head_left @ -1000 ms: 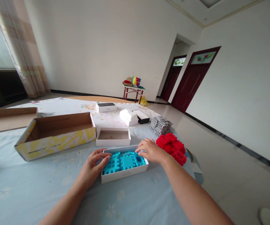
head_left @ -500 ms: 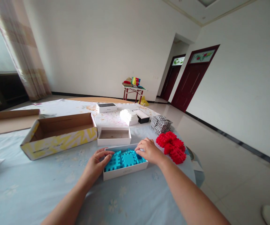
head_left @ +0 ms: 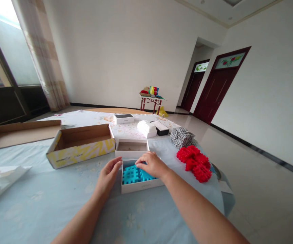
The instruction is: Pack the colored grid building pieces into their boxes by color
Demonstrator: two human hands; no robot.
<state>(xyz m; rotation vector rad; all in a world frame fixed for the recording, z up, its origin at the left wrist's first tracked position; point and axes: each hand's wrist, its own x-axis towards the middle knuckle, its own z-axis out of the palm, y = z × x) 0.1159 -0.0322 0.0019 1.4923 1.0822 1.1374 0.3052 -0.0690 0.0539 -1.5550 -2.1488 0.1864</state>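
Observation:
A white open box holds flat blue building blocks with notched edges and a grid of holes. My left hand is at the box's left end, fingers stretched out and nothing in them. Over the middle of the box, my right hand has its fingertips drawn together on a blue block and hides part of the blocks beneath. Just behind stands a white box part with a grey inside.
Red blocks and grey blocks lie to the right near the table edge. White blocks, a black-lined box and a phone box are farther back. A yellow-patterned carton and a cardboard lid stand left.
My right hand has moved left from the box's right end to over its middle. My left hand has come off the blocks to the box's left end. The view has shifted left.

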